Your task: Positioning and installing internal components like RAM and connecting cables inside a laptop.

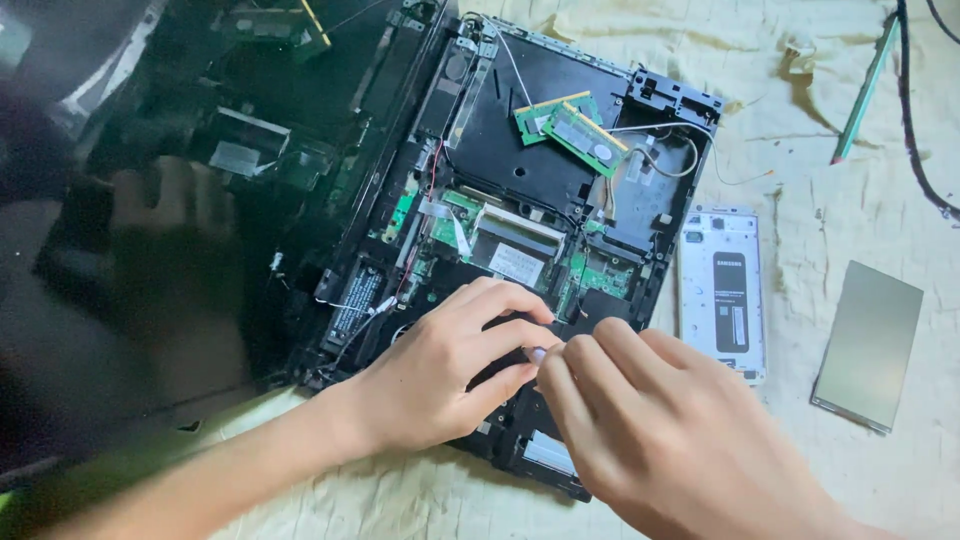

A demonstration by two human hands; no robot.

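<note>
An opened black laptop base (560, 110) lies on a cream cloth, its green circuit boards and wires exposed. Two green memory modules (572, 125) rest loose on its upper part. My left hand (440, 365) lies on the base's near edge, fingers curled around a dark part. My right hand (650, 420) comes in from the lower right, its fingertips meeting the left hand's at a small pale piece (537, 353). What that piece is I cannot tell. The laptop's glossy black screen (150, 250) is folded out flat to the left.
To the right of the base lie a white phone frame (722, 290) and a grey rectangular panel (868, 345). A green pen-like tool (862, 90) and a black cable (915, 140) lie at the top right. The cream cloth (820, 480) covers the whole surface.
</note>
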